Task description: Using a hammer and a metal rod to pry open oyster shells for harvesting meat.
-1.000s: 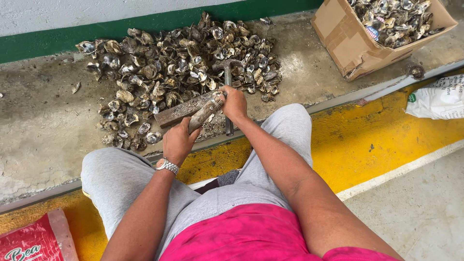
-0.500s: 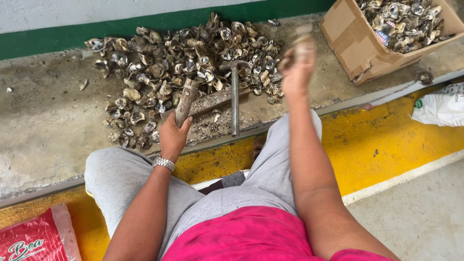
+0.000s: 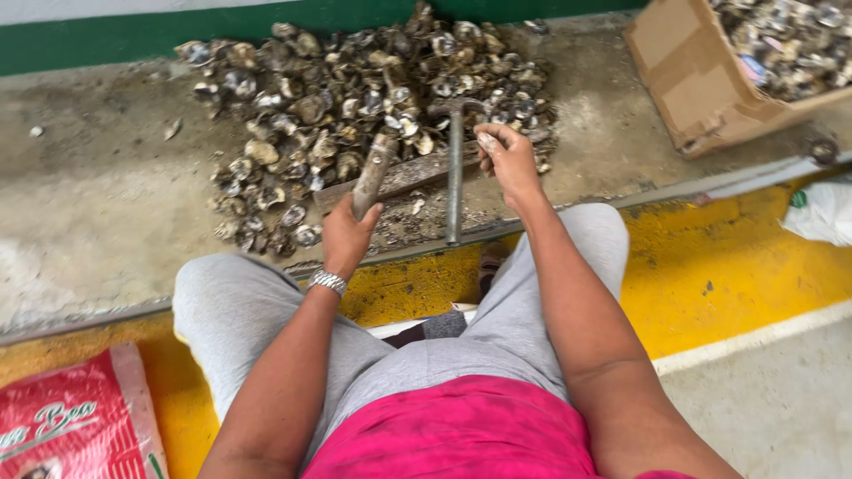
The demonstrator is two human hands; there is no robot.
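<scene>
My left hand [image 3: 348, 232], with a metal watch on the wrist, grips the lower end of a long grey-brown oyster [image 3: 373, 170] and holds it tilted over a flat worn board [image 3: 417, 173]. A metal hammer [image 3: 454, 177] lies beside it, head toward the pile of oyster shells [image 3: 355, 89]. My right hand [image 3: 508, 160] hovers just right of the hammer's shaft with its fingers loosely curled and nothing clearly in them. I sit with grey-trousered knees apart behind the concrete ledge.
A cardboard box [image 3: 701, 89] holding several shells stands at the far right. A white bag [image 3: 821, 213] lies right of my knee and a red sack [image 3: 71, 417] at the lower left. A yellow painted strip [image 3: 710, 257] runs under my legs.
My right hand was raised toward the cardboard box and has come back down beside the hammer. My left hand still holds the long oyster, now slightly more upright.
</scene>
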